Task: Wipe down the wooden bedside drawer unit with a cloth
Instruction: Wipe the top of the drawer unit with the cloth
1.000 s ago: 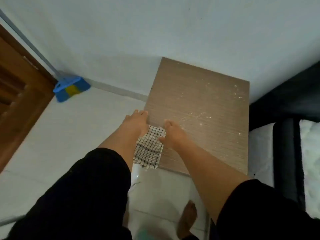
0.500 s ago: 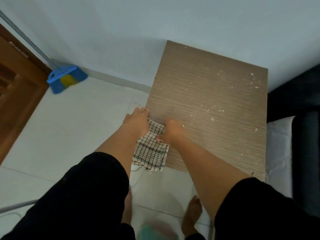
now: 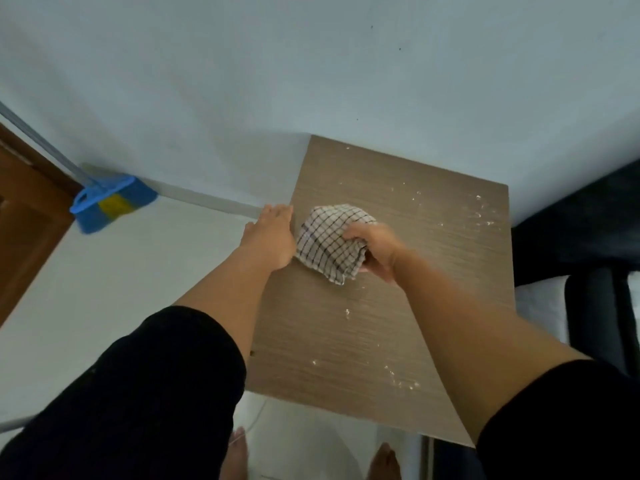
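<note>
The wooden bedside drawer unit (image 3: 398, 327) shows its brown top, dotted with white specks toward the far right corner and the near edge. A white cloth with a dark check pattern (image 3: 329, 242) lies bunched on the top near the left side. My right hand (image 3: 375, 249) grips the cloth from the right. My left hand (image 3: 272, 239) rests flat along the unit's left edge, fingers together, touching the cloth's left side but not holding it.
A pale wall stands behind the unit. A blue and yellow broom head (image 3: 110, 202) leans in the left corner beside a wooden door (image 3: 24, 216). A dark bed frame (image 3: 581, 237) with white bedding adjoins the unit's right side. My bare feet (image 3: 384, 462) stand on white tiles.
The cloth moved from the near left corner onto the top, farther in. My right hand carried it there bunched up. My left hand slid forward along the left edge.
</note>
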The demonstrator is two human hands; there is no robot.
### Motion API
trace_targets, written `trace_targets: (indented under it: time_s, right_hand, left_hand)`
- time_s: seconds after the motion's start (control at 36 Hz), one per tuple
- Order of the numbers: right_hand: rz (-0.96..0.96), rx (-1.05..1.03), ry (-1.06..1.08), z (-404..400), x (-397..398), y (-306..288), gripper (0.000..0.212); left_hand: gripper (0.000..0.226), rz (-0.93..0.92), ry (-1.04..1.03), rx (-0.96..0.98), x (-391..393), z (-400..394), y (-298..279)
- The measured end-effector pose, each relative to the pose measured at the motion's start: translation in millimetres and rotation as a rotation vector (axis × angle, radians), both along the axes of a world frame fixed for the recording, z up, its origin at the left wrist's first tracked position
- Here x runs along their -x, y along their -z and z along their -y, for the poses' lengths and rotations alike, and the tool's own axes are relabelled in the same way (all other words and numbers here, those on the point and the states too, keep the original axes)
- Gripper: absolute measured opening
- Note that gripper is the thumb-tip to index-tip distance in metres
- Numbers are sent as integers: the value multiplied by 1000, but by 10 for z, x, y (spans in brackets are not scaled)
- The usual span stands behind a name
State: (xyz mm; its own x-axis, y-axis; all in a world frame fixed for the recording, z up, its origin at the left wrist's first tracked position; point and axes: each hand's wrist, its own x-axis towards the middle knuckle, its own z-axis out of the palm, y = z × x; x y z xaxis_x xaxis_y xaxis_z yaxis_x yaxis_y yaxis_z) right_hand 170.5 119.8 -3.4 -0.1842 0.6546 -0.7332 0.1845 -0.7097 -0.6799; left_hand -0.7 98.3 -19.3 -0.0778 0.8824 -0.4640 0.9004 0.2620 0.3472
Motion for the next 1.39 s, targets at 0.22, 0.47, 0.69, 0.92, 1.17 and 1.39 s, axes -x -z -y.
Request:
trace_targets:
  time_s: [0.22,0.47,0.69,0.92,1.17,1.39]
  right_hand:
    - [2,-367,305,-819,79,-169,28]
    - [337,-844,-5,-1518,340,179,69]
    - [525,-940,-424,-1866,590,526,48]
    - [814,-974,-713,-2095,599,771,40]
    - [925,-1029,-744,-2072,559,923,53]
    - [959,-1098,-526,-2139,391,1067,33]
  left_hand:
    - [64,-22,120,55,-117,-544,217]
    - [94,-167,298,120,-385,-1174,480]
    - [101,-196,258,176,-478,-1316,615]
    - [107,-145,257,174,-438,-1337,624]
    - [105,-201,275,185,-471,-1340,635]
    - [106,-199,249,207,-481,-1334,638]
